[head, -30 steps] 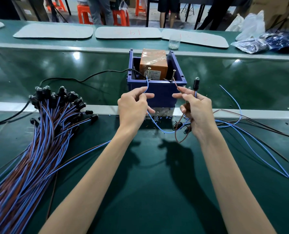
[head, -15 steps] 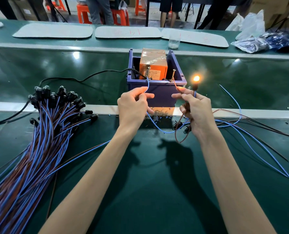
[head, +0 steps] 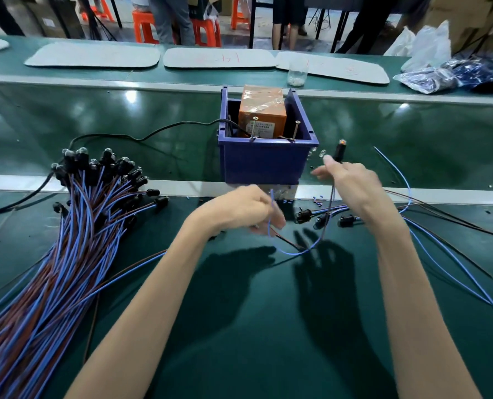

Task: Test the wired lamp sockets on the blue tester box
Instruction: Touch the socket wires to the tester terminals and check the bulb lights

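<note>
Far left: bundle [head: 75,214] of wired sockets, fanned on the green belt [head: 239,326], black heads up-belt, blue and brown tails running toward me. A black cable [head: 153,133] runs across behind the bundle to the box.

Left hand [head: 239,208]: low, in front of the box, fingers curled and pinching the leads [head: 271,223] near their bare ends. Motion blur here; I cannot tell which fingers do the pinching. The leads sag in a loop between my two hands.

Centre: box [head: 265,165], open-topped, two upright posts [head: 254,129] at its near rim. The leads are well apart from both posts.

Right hand [head: 351,182]: thumb and forefinger pinch the socket [head: 340,151] low on its black body, held upright just right of the box, bulb end up with a faint orange tint.

Below that hand: loose sockets [head: 323,217] on the belt, tails trailing off right.

Handling, my judgement: the socket is light and rigid, good to hold by the body; the bulb tip looks fragile, so keep off it. The leads are thin and limp, with no reach unless held close to the stripped ends. I would take each tip short, so it can be steered onto a post.
</note>
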The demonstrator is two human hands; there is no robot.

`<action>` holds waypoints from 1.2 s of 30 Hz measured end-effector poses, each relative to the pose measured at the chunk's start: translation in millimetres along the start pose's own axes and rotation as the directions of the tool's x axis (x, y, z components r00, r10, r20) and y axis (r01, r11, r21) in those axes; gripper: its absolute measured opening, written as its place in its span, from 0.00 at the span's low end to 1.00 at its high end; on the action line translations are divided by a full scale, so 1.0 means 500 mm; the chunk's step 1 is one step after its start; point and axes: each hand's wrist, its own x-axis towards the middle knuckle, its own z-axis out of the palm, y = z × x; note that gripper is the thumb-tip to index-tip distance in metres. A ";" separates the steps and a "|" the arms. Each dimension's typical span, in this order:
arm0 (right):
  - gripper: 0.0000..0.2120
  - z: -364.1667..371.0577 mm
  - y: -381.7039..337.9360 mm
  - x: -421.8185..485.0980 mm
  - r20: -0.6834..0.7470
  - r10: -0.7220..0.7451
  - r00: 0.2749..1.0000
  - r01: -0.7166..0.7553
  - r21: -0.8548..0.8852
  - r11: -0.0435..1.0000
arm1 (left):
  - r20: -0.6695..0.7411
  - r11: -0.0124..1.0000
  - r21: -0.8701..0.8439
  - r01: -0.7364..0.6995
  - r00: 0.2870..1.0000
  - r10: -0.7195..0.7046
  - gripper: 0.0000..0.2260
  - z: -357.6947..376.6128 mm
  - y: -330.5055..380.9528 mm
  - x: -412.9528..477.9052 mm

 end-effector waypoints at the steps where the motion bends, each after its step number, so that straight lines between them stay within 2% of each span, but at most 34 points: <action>1: 0.20 -0.011 0.007 -0.001 -0.042 0.008 0.999 -0.013 -0.112 0.994 | 0.090 0.991 0.129 0.018 0.995 -0.030 0.18 -0.005 -0.005 -0.003; 3: 0.17 -0.033 0.017 -0.009 -0.111 0.038 0.993 -0.055 -0.152 0.987 | 0.164 0.953 0.296 0.066 0.979 -0.119 0.18 -0.021 -0.015 -0.011; 5: 0.14 -0.048 0.021 -0.017 -0.247 0.022 0.969 -0.066 -0.172 0.983 | 0.119 0.899 0.428 0.095 0.980 -0.160 0.14 -0.044 -0.023 -0.022; 7: 0.13 -0.055 0.021 -0.021 -0.447 -0.086 0.890 -0.027 -0.241 0.970 | 0.027 0.831 0.546 0.103 0.990 -0.141 0.08 -0.072 -0.034 -0.032; 9: 0.18 -0.055 0.014 -0.030 -0.572 -0.237 0.785 0.078 -0.287 0.955 | -0.062 0.794 0.587 0.159 0.987 -0.151 0.03 -0.099 -0.048 -0.041; 11: 0.17 -0.051 0.011 -0.031 -0.608 -0.347 0.714 0.144 -0.358 0.923 | -0.143 0.755 0.596 0.274 0.961 -0.237 0.09 -0.120 -0.067 -0.049; 12: 0.16 -0.046 0.011 -0.030 -0.605 -0.377 0.702 0.144 -0.398 0.906 | -0.167 0.724 0.607 0.328 0.943 -0.288 0.12 -0.126 -0.075 -0.053; 14: 0.15 -0.036 0.016 -0.020 -0.562 -0.387 0.731 0.117 -0.455 0.882 | -0.181 0.650 0.641 0.407 0.904 -0.388 0.15 -0.131 -0.090 -0.056; 16: 0.14 -0.025 0.027 -0.008 -0.439 -0.342 0.831 0.085 -0.507 0.858 | -0.174 0.618 0.652 0.438 0.881 -0.441 0.14 -0.127 -0.098 -0.052; 18: 0.15 -0.012 0.040 0.000 -0.239 -0.205 0.949 0.053 -0.519 0.853 | -0.147 0.622 0.666 0.411 0.890 -0.431 0.10 -0.122 -0.100 -0.046; 19: 0.15 -0.006 0.046 0.002 -0.129 -0.111 0.985 0.027 -0.525 0.851 | -0.120 0.626 0.683 0.378 0.903 -0.414 0.09 -0.119 -0.099 -0.043; 21: 0.13 0.005 0.054 -0.002 0.056 0.049 0.997 -0.008 -0.572 0.820 | -0.065 0.639 0.703 0.312 0.923 -0.379 0.10 -0.111 -0.095 -0.036; 24: 0.26 0.008 0.052 0.000 0.187 0.074 0.980 0.051 -0.588 0.807 | -0.051 0.682 0.694 0.230 0.961 -0.272 0.10 -0.099 -0.087 -0.028; 26: 0.23 0.000 0.038 0.002 0.188 -0.068 0.980 0.155 -0.499 0.852 | -0.142 0.748 0.647 0.146 0.987 -0.070 0.08 -0.093 -0.071 -0.025; 27: 0.21 -0.002 0.030 0.000 0.194 -0.156 0.969 0.224 -0.404 0.887 | -0.205 0.790 0.608 0.084 0.977 0.054 0.08 -0.086 -0.059 -0.025; 28: 0.19 -0.001 0.020 -0.007 0.218 -0.218 0.951 0.275 -0.277 0.921 | -0.266 0.832 0.555 0.005 0.949 0.171 0.07 -0.077 -0.044 -0.025; 30: 0.14 0.014 -0.008 -0.030 0.345 -0.259 0.902 0.263 0.036 0.964 | -0.362 0.897 0.404 -0.178 0.870 0.335 0.05 -0.052 -0.014 -0.024; 31: 0.11 0.029 -0.020 -0.041 0.394 -0.292 0.872 0.236 0.183 0.954 | -0.399 0.910 0.328 -0.253 0.836 0.377 0.04 -0.035 0.001 -0.024; 32: 0.10 0.045 -0.029 -0.047 0.383 -0.335 0.861 0.215 0.321 0.922 | -0.442 0.915 0.270 -0.301 0.805 0.396 0.02 -0.017 0.014 -0.022; 34: 0.11 0.067 -0.047 -0.049 0.209 -0.358 0.910 0.201 0.533 0.822 | -0.570 0.922 0.190 -0.336 0.727 0.382 0.03 0.019 0.036 -0.018; 36: 0.10 0.071 -0.056 -0.043 0.013 -0.299 0.954 0.220 0.647 0.730 | -0.709 0.924 0.045 -0.379 0.639 0.297 0.06 0.045 0.056 -0.018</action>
